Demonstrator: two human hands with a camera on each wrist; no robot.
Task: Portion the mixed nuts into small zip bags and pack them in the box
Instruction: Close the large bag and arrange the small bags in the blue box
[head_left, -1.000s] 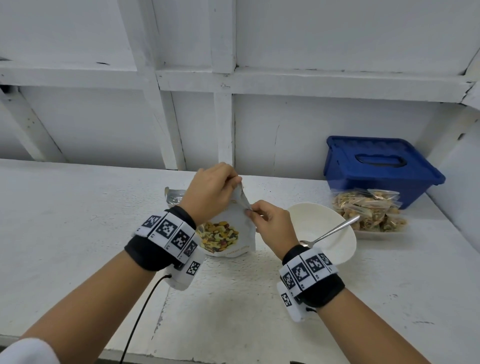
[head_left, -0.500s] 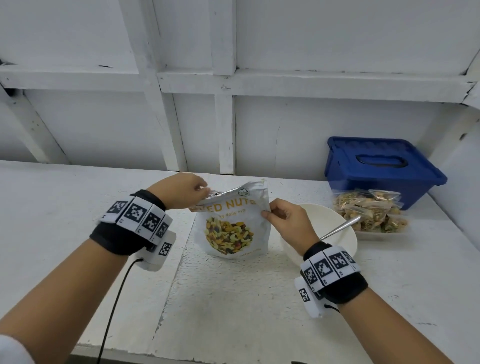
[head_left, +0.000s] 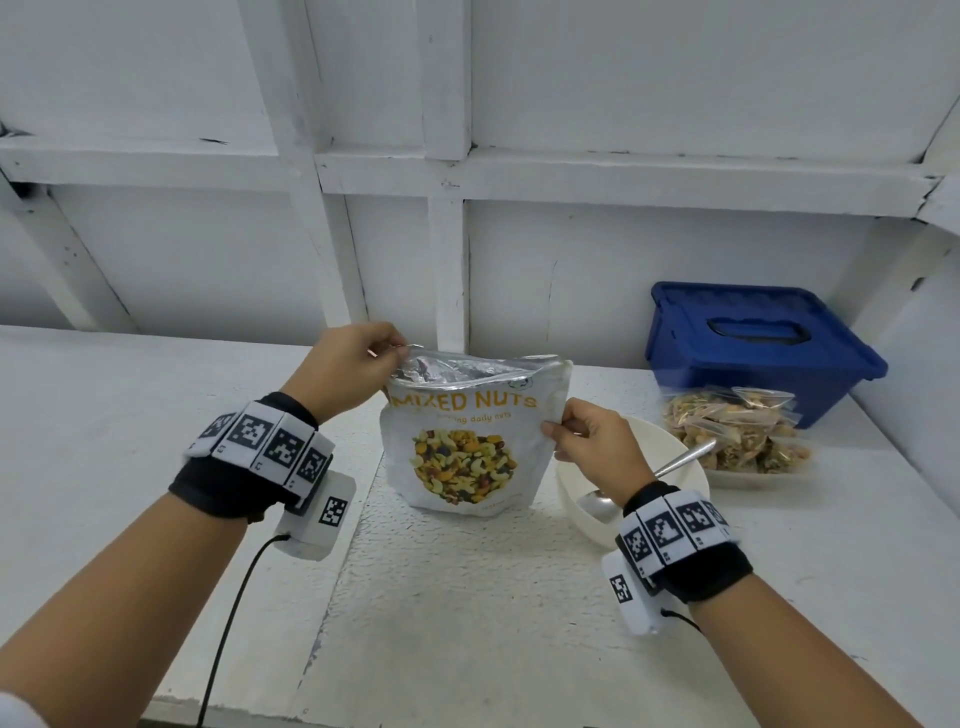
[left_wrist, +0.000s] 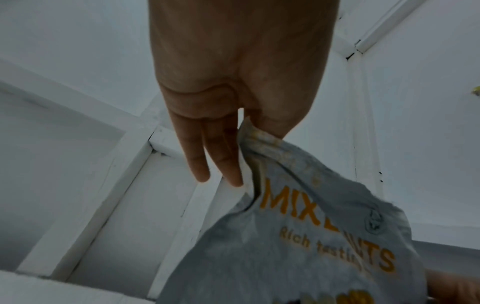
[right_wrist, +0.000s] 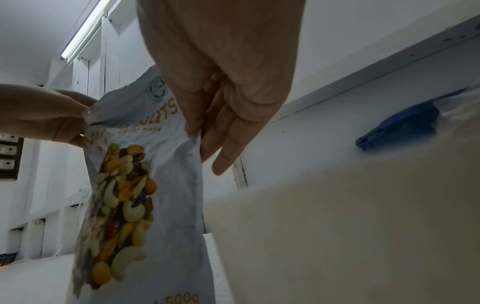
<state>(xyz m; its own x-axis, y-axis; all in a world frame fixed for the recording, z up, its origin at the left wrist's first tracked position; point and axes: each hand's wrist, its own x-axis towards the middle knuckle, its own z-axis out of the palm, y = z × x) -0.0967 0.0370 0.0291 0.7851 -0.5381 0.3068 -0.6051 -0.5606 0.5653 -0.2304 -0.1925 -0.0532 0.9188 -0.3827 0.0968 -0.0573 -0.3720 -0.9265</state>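
Now upright with its mouth pulled open, the nut pouch (head_left: 470, 431) is pinched by left hand (head_left: 347, 364) and right hand (head_left: 592, 441), ready for pouring.

Left hand (head_left: 347, 366): reaching forward, raised higher than the right, thumb and forefinger pinching the top left corner of the nut bag (head_left: 470, 436); in the left wrist view the other fingers (left_wrist: 200, 156) are lying straight beside it.
Right hand (head_left: 597, 447): pinching the bag's right edge, lower down; remaining fingers (right_wrist: 228, 152) extending loosely.
Forearms: both bare, angling inward from the lower corners.
Wrists: each wearing a black band carrying square markers.
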